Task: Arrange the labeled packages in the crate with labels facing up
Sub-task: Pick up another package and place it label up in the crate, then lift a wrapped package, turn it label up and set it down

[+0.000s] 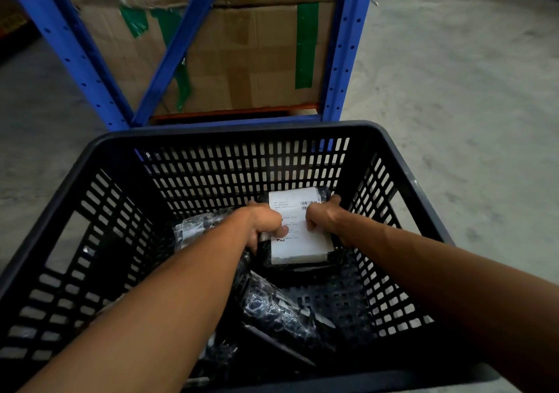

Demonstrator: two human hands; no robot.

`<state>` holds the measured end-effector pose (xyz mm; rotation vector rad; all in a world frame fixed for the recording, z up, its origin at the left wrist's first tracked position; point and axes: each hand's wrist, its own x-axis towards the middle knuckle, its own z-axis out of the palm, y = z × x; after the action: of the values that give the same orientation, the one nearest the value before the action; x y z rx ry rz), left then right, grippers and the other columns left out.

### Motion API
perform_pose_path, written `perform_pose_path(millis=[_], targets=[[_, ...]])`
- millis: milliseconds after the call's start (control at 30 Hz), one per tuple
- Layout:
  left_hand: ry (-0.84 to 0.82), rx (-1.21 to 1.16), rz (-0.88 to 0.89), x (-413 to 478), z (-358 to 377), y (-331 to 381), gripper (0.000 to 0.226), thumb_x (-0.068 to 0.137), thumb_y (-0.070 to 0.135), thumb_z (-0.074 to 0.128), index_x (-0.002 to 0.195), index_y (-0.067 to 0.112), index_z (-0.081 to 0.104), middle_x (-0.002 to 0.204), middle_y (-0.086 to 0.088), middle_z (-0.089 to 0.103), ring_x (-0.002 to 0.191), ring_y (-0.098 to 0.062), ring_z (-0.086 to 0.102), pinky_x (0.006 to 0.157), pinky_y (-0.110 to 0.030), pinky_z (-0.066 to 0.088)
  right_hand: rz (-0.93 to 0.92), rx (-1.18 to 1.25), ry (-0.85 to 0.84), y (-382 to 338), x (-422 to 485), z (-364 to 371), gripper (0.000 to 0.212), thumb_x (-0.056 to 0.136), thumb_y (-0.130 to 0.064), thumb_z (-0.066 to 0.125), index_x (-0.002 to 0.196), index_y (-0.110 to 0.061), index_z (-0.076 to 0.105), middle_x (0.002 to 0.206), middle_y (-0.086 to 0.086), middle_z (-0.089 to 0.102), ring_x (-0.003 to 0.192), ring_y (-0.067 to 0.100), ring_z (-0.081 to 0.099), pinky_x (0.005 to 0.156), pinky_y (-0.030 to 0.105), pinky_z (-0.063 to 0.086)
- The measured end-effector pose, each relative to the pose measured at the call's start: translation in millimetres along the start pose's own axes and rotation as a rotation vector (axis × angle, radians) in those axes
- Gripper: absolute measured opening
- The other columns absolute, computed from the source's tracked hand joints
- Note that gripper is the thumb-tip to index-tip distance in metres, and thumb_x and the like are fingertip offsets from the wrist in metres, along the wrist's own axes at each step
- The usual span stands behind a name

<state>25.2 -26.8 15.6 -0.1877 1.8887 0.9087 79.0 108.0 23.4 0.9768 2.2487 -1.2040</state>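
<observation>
Both hands, left (266,221) and right (322,215), pinch the package (299,229) by its side edges, label up, low at the crate's (242,131) far right. 2-sided hold likely keeps it flat while seating beside the other bags (278,305).

Two bare forearms reach over the near rim of the crate (99,162) — no sleeves, no gloves. The left hand (266,223) and right hand (323,215) show no rings or watch — wrists uncovered.

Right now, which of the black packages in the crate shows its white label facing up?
The package held between both hands, left hand and right hand, near the far wall of the crate. The other packages show only crinkled black wrap.
</observation>
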Motion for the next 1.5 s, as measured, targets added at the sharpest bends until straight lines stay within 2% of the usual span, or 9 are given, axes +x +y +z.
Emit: perform_pose_path(millis=[233,367,600,933,1067,1133,1233,1333,1500], targets=[[0.033,0.038,0.055,0,7,-3,0.06,0.087,0.013,0.065,0.138,0.009,0.035,0.136,-0.012,0.047,0.101,-0.028,0.058,0.055,-0.038,0.055,0.071,0.012,-0.027,6,-6,-10,0.095,0.077,-0.012,0.066,0.15,-0.002,0.007,0.145,0.023,0.035,0.129,0.038,0.041,0.106,0.046,0.04],[0.011,0.115,0.036,5,10,-3,0.072,0.085,0.015,0.068,0.145,0.008,0.03,0.15,-0.014,0.038,0.13,-0.037,0.043,0.099,-0.054,0.046,0.106,-0.057,-0.085,9,-9,-13,0.099,0.071,-0.013,0.071,0.15,-0.002,0.012,0.147,0.022,0.034,0.129,0.038,0.04,0.106,0.047,0.041],[0.152,0.197,0.074,9,22,-2,0.094,0.087,0.011,0.066,0.151,0.002,-0.002,0.158,-0.015,0.019,0.14,-0.036,0.029,0.113,-0.043,0.033,-0.006,-0.4,-0.089,5,-2,-10,0.07,0.089,-0.022,0.061,0.146,0.004,0.03,0.154,0.022,0.026,0.141,0.038,0.027,0.117,0.045,0.024],[0.273,0.581,0.235,-42,0,8,0.047,0.088,0.024,0.067,0.129,0.005,0.053,0.128,-0.013,0.059,0.108,-0.027,0.06,0.09,-0.036,0.051,-0.103,-0.601,0.104,0,-25,-4,0.104,0.075,-0.037,0.079,0.148,0.001,0.014,0.14,0.024,0.043,0.124,0.036,0.049,0.102,0.039,0.047],[0.3,0.493,0.185,-58,-31,17,0.046,0.091,0.017,0.063,0.132,0.004,0.05,0.106,-0.018,0.065,0.086,-0.025,0.067,0.074,-0.038,0.057,-0.371,-0.606,0.282,-26,-33,0,0.049,0.084,-0.03,0.069,0.122,-0.006,0.049,0.12,0.021,0.056,0.096,0.031,0.06,0.077,0.038,0.053],[0.3,0.581,0.074,-75,-52,4,0.047,0.093,0.021,0.058,0.136,0.004,0.047,0.091,-0.016,0.058,0.067,-0.025,0.058,0.055,-0.032,0.049,-0.404,-0.476,0.128,-51,-47,14,0.027,0.089,-0.03,0.064,0.09,-0.004,0.057,0.085,0.017,0.067,0.062,0.024,0.063,0.054,0.031,0.057],[0.274,0.784,-0.155,-103,-81,-24,0.063,0.096,0.037,0.054,0.146,0.005,0.032,0.129,-0.017,0.055,0.099,-0.032,0.063,0.047,-0.031,0.046,-0.225,-0.351,-0.282,-83,-77,41,0.047,0.094,-0.05,0.05,0.078,-0.006,0.051,0.047,0.01,0.062,0.037,0.018,0.057,0.039,0.024,0.054],[0.177,0.844,-0.342,-122,-103,-60,0.071,0.095,0.047,0.049,0.146,0.001,0.033,0.101,-0.014,0.061,0.082,-0.029,0.061,0.048,-0.028,0.047,-0.141,-0.538,-0.461,-91,-94,74,0.063,0.09,-0.067,0.037,0.087,-0.006,0.053,0.083,0.016,0.065,0.06,0.023,0.062,0.044,0.023,0.055],[0.022,0.418,-0.443,-110,-116,-115,0.07,0.095,0.057,0.039,0.147,0.01,0.035,0.15,-0.014,0.041,0.13,-0.03,0.046,0.09,-0.041,0.042,-0.144,-0.677,-0.47,-85,-89,96,0.052,0.09,-0.061,0.046,0.091,-0.01,0.057,0.085,0.01,0.06,0.068,0.021,0.058,0.05,0.024,0.051]])
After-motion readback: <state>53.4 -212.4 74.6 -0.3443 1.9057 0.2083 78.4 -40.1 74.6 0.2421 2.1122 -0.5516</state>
